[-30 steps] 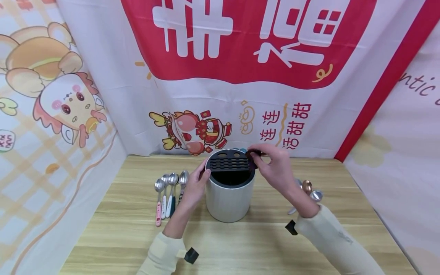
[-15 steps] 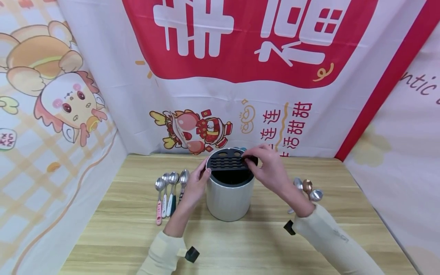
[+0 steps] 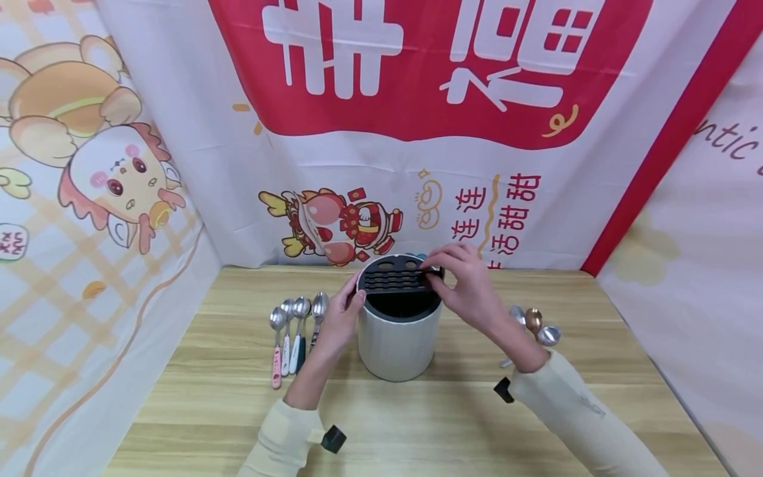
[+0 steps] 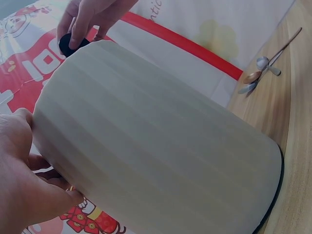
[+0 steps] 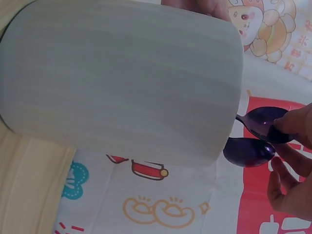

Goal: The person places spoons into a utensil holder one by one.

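A pale ribbed utensil holder (image 3: 396, 348) stands upright, with a black slotted insert across the back of its mouth. My left hand (image 3: 341, 318) grips its left side near the rim, thumb towards me. At the right of the rim my right hand (image 3: 467, 285) pinches a dark purple spoon (image 5: 258, 122) by its bowl, thumb on top. That spoon's thin handle runs behind the holder's edge in the right wrist view, so its lower end is hidden. A second dark spoon bowl (image 5: 246, 152) shows just below, beside the rim and close to my fingers.
Several spoons (image 3: 298, 331) with pink, white and green handles lie in a row on the wooden table (image 3: 405, 430) to the left. To the right lie more spoons (image 3: 533, 322), one copper-coloured. A printed cloth (image 3: 411, 159) hangs behind the holder.
My right hand has shifted slightly left over the slotted insert, carrying the dark spoon inward. My left hand has kept its hold on the utensil holder, which has stayed in place.
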`<state>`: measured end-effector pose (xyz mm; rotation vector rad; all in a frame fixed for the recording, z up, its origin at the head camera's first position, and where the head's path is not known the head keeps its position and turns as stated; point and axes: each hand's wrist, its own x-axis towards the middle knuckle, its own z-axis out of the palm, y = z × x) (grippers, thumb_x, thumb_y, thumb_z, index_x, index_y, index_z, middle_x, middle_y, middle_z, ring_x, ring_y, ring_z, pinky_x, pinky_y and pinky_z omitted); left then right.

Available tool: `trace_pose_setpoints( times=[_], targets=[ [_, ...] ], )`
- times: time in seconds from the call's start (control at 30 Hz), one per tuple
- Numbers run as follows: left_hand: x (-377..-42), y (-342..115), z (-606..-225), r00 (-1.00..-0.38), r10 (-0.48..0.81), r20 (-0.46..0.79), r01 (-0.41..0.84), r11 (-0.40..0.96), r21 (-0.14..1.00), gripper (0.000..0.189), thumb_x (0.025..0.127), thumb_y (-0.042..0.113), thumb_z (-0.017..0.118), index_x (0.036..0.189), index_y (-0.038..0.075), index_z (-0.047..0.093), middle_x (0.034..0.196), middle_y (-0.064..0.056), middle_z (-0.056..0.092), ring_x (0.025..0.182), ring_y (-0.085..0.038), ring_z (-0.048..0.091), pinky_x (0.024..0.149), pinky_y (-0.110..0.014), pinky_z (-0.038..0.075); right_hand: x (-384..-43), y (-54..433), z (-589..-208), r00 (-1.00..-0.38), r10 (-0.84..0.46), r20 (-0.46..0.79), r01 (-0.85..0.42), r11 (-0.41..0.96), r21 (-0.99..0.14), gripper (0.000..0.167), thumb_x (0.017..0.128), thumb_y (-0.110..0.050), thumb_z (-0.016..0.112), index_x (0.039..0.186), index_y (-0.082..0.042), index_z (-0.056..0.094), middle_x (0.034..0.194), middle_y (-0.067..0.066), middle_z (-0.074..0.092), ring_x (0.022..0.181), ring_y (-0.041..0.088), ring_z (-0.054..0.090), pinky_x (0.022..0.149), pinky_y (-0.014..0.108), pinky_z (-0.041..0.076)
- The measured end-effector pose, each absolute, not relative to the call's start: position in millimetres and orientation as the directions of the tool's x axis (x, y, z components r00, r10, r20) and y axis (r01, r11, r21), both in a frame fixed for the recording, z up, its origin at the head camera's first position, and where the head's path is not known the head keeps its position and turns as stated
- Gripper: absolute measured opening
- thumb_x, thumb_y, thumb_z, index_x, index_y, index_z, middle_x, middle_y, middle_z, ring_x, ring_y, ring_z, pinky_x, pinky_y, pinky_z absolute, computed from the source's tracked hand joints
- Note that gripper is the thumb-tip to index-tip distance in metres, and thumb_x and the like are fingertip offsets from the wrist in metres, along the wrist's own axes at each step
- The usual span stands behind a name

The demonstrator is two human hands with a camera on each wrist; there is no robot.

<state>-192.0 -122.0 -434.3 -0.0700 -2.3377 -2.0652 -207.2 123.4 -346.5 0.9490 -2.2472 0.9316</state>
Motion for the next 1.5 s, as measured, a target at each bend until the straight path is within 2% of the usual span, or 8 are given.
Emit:
trace_pose_setpoints(
  times=[0.13,0.3,0.53,0.67,0.87,1.03,1.2,1.5],
  targets=[
    [-192.2,-121.1,-433.4,-0.999,0.022,0.036,0.038,0.117,0.992,0.053,0.106,0.036,0.046,0.156,0.027,0.032,0.164,0.002,0.029,0.151,-0.021,0.03,0.121,-0.04,0.032,-206.8,129.4,-345.5,-0.61,-0.399,0.685,-0.769,0.505,-0.391,0.018,0.083,0.001,0.077,0.099,-0.008,0.075,0.109,0.008,0.07,0.104,0.023,0.052,0.087,0.034,0.045],
    [-193.1,-120.5,-432.3,-0.999,0.029,0.031,0.034,0.105,0.994,0.053,0.106,0.034,0.046,0.156,0.028,0.031,0.164,0.004,0.029,0.151,-0.019,0.03,0.121,-0.038,0.031,-206.4,140.5,-346.1,-0.595,-0.376,0.71,-0.78,0.482,-0.398,0.021,0.083,0.001,0.077,0.102,-0.007,0.074,0.109,0.007,0.069,0.108,0.023,0.055,0.093,0.03,0.046],
    [-192.0,-120.9,-430.7,-0.999,0.03,0.044,0.046,0.092,0.995,0.053,0.107,0.029,0.044,0.157,0.023,0.03,0.165,-0.002,0.027,0.152,-0.021,0.029,0.121,-0.039,0.031,-207.3,157.3,-347.4,-0.578,-0.349,0.737,-0.79,0.467,-0.399,0.025,0.081,0.002,0.078,0.104,-0.006,0.074,0.108,0.009,0.069,0.107,0.025,0.058,0.098,0.026,0.044],
    [-192.0,-120.6,-430.5,-0.999,0.025,0.029,0.032,0.094,0.995,0.052,0.107,0.029,0.043,0.157,0.026,0.03,0.165,-0.001,0.027,0.151,-0.02,0.03,0.12,-0.039,0.032,-206.8,167.5,-348.7,-0.596,-0.33,0.732,-0.773,0.483,-0.411,0.026,0.082,0.003,0.077,0.106,-0.005,0.073,0.109,0.009,0.069,0.107,0.024,0.058,0.096,0.019,0.043],
    [-192.2,-120.7,-431.4,-0.998,0.037,0.046,0.049,0.083,0.995,0.052,0.107,0.028,0.043,0.157,0.023,0.03,0.166,-0.002,0.026,0.152,-0.021,0.029,0.121,-0.04,0.032,-210.9,183.5,-352.9,-0.613,-0.296,0.732,-0.752,0.502,-0.427,0.024,0.084,0.004,0.074,0.107,-0.004,0.073,0.108,0.01,0.069,0.107,0.023,0.057,0.092,0.015,0.044],
    [-191.8,-120.7,-431.4,-0.998,0.033,0.052,0.054,0.069,0.996,0.052,0.107,0.027,0.044,0.157,0.022,0.03,0.165,-0.001,0.027,0.151,-0.02,0.03,0.121,-0.038,0.032,-213.6,196.9,-357.7,-0.641,-0.269,0.719,-0.723,0.525,-0.449,0.023,0.086,0.005,0.071,0.108,-0.002,0.072,0.11,0.01,0.069,0.107,0.019,0.058,0.094,0.012,0.044],
    [-191.5,-120.6,-431.2,-0.998,0.032,0.057,0.059,0.067,0.996,0.053,0.107,0.026,0.044,0.157,0.021,0.03,0.165,-0.004,0.027,0.151,-0.02,0.029,0.121,-0.038,0.031,-215.5,209.7,-365.1,-0.679,-0.25,0.69,-0.684,0.557,-0.471,0.023,0.088,0.004,0.07,0.11,-0.004,0.072,0.11,0.009,0.069,0.102,0.017,0.059,0.088,0.009,0.047],
    [-192.7,-120.2,-433.3,-0.998,0.039,0.047,0.05,0.072,0.996,0.053,0.107,0.03,0.045,0.157,0.023,0.03,0.165,-0.002,0.026,0.151,-0.02,0.029,0.12,-0.038,0.032,-222.4,232.1,-379.8,-0.746,-0.228,0.625,-0.596,0.647,-0.475,0.023,0.09,0.0,0.068,0.113,-0.005,0.07,0.111,0.01,0.069,0.101,0.022,0.06,0.08,0.021,0.05]
  ],
)
